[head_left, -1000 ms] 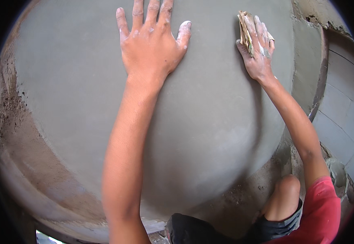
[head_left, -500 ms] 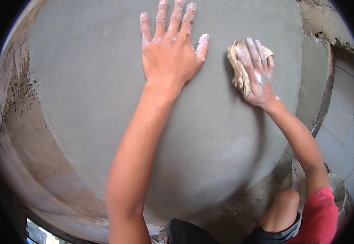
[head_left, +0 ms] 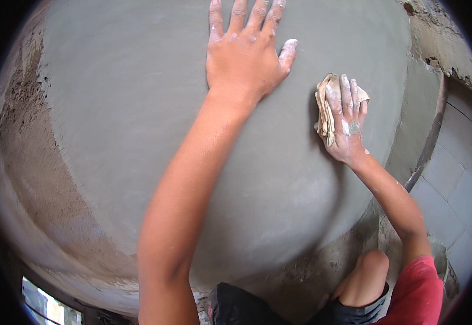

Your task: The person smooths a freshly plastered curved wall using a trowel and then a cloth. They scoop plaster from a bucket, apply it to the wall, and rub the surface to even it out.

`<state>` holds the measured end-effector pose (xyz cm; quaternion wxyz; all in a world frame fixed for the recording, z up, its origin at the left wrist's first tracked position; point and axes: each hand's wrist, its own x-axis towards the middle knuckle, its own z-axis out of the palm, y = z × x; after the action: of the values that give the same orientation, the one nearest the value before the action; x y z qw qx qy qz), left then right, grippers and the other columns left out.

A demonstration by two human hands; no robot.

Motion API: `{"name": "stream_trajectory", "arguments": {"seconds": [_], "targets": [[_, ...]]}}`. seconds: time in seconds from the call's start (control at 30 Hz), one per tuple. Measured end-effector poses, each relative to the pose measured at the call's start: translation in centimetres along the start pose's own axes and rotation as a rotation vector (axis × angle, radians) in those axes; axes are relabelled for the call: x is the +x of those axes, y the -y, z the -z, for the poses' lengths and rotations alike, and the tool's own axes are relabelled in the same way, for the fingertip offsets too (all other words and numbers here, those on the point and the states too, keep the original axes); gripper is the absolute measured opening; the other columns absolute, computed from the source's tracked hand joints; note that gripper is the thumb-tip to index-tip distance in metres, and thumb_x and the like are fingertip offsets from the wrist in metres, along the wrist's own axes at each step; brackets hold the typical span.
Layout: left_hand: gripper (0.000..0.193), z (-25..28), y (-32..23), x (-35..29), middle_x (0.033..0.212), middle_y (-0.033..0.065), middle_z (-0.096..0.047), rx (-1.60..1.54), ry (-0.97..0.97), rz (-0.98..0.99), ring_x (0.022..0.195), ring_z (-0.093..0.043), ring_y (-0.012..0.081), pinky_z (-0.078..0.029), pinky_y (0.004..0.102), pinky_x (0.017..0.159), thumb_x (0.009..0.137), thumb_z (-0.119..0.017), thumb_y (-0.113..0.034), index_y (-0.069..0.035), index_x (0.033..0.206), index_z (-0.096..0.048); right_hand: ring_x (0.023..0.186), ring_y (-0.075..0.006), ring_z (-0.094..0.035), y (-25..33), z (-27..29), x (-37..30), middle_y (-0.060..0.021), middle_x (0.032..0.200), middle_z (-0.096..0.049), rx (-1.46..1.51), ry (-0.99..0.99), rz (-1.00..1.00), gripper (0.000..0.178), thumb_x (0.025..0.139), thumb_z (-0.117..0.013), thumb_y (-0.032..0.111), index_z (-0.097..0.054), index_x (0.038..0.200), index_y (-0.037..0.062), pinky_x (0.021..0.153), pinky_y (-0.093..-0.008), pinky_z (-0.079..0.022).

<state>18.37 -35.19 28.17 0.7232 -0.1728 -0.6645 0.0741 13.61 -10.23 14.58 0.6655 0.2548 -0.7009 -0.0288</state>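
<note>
A broad grey plastered wall (head_left: 154,108) fills the view, its surface smooth and slightly damp-looking. My left hand (head_left: 245,62) lies flat against it near the top, fingers spread, with pale residue on the fingertips and nothing held. To the right and a little lower, my right hand (head_left: 348,122) presses a folded beige cloth (head_left: 325,111) against the plaster. Its fingers stretch over the cloth, and a grey smear of plaster sticks to the back of the hand. The cloth's layered edge shows on its left side; the right thumb is mostly hidden.
Rough brown unplastered wall (head_left: 24,141) borders the plaster on the left. On the right run a plastered edge strip (head_left: 417,114) and pale grey tiles (head_left: 452,168). My bent knee (head_left: 368,276) is close to the wall at the lower right.
My right hand and the cloth have moved down the wall and slightly right in view. The left hand stays flat, appearing farther right as the view shifts.
</note>
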Motion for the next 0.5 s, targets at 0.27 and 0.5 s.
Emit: {"name": "stream_trajectory", "arguments": {"seconds": [0.27, 0.5], "targets": [[0.068, 0.2, 0.2, -0.3, 0.167, 0.0086, -0.042, -0.049, -0.033, -0.005, 0.158, -0.031, 0.029, -0.02, 0.055, 0.13, 0.101, -0.055, -0.048, -0.012, 0.159, -0.047, 0.154, -0.043, -0.031, -2.5, -1.5, 5.5, -0.0186, 0.169, -0.034, -0.033, -0.163, -0.103, 0.077, 0.095, -0.067, 0.04, -0.039, 0.164, 0.0202, 0.12, -0.0573, -0.019], [0.07, -0.2, 0.4, -0.5, 0.168, 0.0083, -0.04, -0.067, -0.052, -0.004, 0.159, -0.029, 0.0278, -0.018, 0.0538, 0.131, 0.103, -0.052, -0.049, -0.011, 0.161, -0.044, 0.156, -0.0486, -0.023, -2.2, -1.2, 2.0, -0.0212, 0.172, -0.026, 0.001, -0.068, -0.159, 0.084, 0.093, -0.072, 0.033, -0.034, 0.167, 0.0175, 0.121, -0.0628, -0.015]]}}
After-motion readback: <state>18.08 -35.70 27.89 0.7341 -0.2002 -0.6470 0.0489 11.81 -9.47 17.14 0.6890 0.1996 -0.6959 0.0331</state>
